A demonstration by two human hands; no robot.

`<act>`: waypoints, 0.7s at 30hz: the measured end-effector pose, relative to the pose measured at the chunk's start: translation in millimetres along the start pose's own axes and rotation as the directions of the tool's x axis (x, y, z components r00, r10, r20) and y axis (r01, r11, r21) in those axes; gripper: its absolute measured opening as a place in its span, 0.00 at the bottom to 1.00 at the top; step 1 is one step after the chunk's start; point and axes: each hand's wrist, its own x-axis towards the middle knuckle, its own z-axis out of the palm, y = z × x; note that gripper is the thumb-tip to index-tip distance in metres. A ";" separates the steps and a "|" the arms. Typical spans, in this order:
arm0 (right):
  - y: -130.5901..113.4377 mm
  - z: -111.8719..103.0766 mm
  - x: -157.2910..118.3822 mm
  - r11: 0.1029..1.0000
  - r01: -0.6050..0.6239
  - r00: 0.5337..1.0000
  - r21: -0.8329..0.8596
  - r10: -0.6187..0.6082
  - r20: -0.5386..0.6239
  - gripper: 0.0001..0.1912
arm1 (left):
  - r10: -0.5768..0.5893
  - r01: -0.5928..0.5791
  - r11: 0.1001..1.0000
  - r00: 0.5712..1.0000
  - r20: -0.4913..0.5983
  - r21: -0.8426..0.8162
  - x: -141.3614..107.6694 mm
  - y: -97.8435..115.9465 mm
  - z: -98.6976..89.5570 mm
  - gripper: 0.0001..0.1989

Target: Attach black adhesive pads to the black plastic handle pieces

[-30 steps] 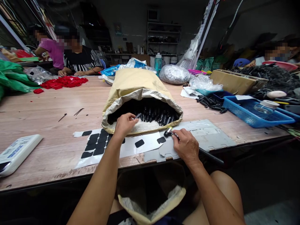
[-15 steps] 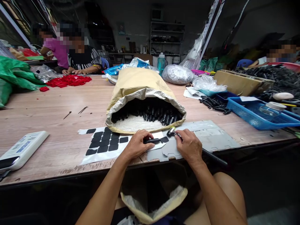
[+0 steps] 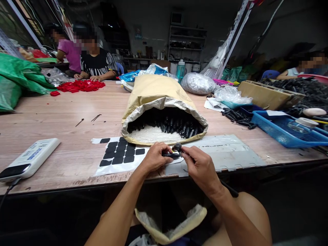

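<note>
the left hand (image 3: 156, 158) pinched a black rod (image 3: 174, 155) at the sack's (image 3: 164, 90) six o'clock, the right hand (image 3: 200, 164) gripped a hammer (image 3: 176, 147) at the rod's one o'clock, and a slack pinch could have let the rod roll.

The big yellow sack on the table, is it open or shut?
Open: the sack lies with its wide mouth gaping toward the person, and many black parts show inside.

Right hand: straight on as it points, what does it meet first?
The right hand points left, so probably the black piece held by the left hand comes first; depth there is unclear.
</note>
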 end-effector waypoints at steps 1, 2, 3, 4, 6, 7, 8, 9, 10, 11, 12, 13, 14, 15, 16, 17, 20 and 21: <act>-4.7 1.7 0.1 1.000 0.014 1.000 -0.005 -0.014 -0.005 0.14 | 0.009 -0.009 1.000 1.000 -0.006 0.012 0.4 -0.6 0.6 0.09; -8.1 3.7 -0.3 1.000 0.029 0.999 -0.009 -0.029 -0.025 0.15 | 0.022 -0.021 1.000 1.000 -0.011 0.022 0.7 -1.3 1.2 0.09; -10.2 5.9 -1.2 0.999 0.040 0.998 -0.013 -0.041 -0.048 0.15 | 0.034 -0.034 0.999 0.999 -0.015 0.031 0.9 -2.0 1.6 0.09; -11.1 8.4 -2.5 0.999 0.046 0.997 -0.021 -0.048 -0.066 0.15 | 0.046 -0.045 0.998 0.999 -0.019 0.038 1.0 -2.5 2.1 0.09; -10.0 13.2 -5.7 0.997 0.046 0.998 -0.058 -0.049 -0.049 0.16 | 0.060 -0.059 0.997 0.998 -0.026 0.056 0.9 -3.1 2.7 0.08; -8.5 15.0 -7.2 0.996 0.037 0.999 -0.083 -0.039 -0.020 0.16 | 0.062 -0.060 0.996 0.998 -0.028 0.063 0.7 -3.3 2.9 0.07; -6.9 15.8 -8.2 0.994 0.025 1.000 -0.108 -0.024 0.011 0.15 | 0.060 -0.058 0.996 0.998 -0.031 0.065 0.5 -3.3 3.2 0.07; -5.5 15.5 -8.7 0.992 0.012 1.000 -0.128 -0.009 0.027 0.15 | 0.058 -0.056 0.996 0.998 -0.035 0.063 0.2 -3.4 3.4 0.07; -4.5 14.1 -8.6 0.990 0.000 1.000 -0.139 0.003 0.022 0.15 | 0.057 -0.055 0.997 0.998 -0.038 0.057 0.0 -3.5 3.7 0.07; -4.1 11.7 -8.1 0.990 -0.011 1.000 -0.140 0.011 -0.002 0.15 | 0.055 -0.053 0.997 0.998 -0.039 0.050 -0.2 -3.6 3.9 0.08; -4.0 8.8 -7.4 0.991 -0.019 0.999 -0.131 0.013 -0.041 0.15 | 0.053 -0.051 0.998 0.998 -0.038 0.043 -0.3 -3.7 4.0 0.08; -4.3 6.0 -6.8 0.993 -0.021 0.997 -0.116 0.011 -0.081 0.14 | 0.048 -0.046 0.998 0.998 -0.038 0.038 -0.3 -3.7 4.1 0.08; -4.5 3.9 -6.6 0.995 -0.021 0.994 -0.098 0.010 -0.112 0.14 | 0.042 -0.041 0.998 0.998 -0.036 0.036 -0.3 -3.5 4.1 0.09; -4.5 2.8 -7.0 0.996 -0.022 0.992 -0.084 0.011 -0.126 0.14 | 0.036 -0.035 0.999 0.999 -0.034 0.036 -0.3 -3.0 4.0 0.09; -3.9 2.8 -7.9 0.997 -0.025 0.993 -0.078 0.016 -0.116 0.14 | 0.030 -0.029 0.999 0.999 -0.035 0.036 -0.3 -2.4 3.8 0.08; -2.8 3.8 -9.4 0.996 -0.033 0.996 -0.080 0.025 -0.091 0.14 | 0.026 -0.025 0.999 0.999 -0.038 0.035 -0.4 -1.6 3.5 0.08; 4.2 8.1 -14.0 0.993 -0.064 0.998 -0.103 0.062 -0.020 0.14 | 0.021 -0.019 0.999 0.999 -0.046 0.035 -1.2 1.3 2.4 0.08; 7.4 8.2 -14.7 0.992 -0.071 0.997 -0.108 0.069 -0.026 0.14 | 0.021 -0.019 0.999 0.999 -0.045 0.036 -1.5 2.1 2.0 0.08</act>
